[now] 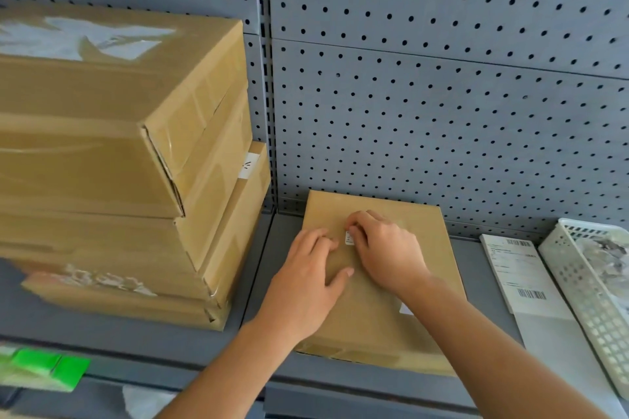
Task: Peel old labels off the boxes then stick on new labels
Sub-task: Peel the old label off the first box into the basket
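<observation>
A flat brown cardboard box lies on the grey shelf in front of me. My left hand rests flat on its top, fingers spread and thumb out. My right hand sits just beyond it with fingers curled, pinching a small white label scrap on the box top. Another white label remnant shows beside my right forearm. A sheet of new barcode labels lies on the shelf to the right.
A stack of several taped cardboard boxes fills the left side, one with a small white sticker. A white perforated basket stands at the far right. Grey pegboard backs the shelf. Green packaging shows below left.
</observation>
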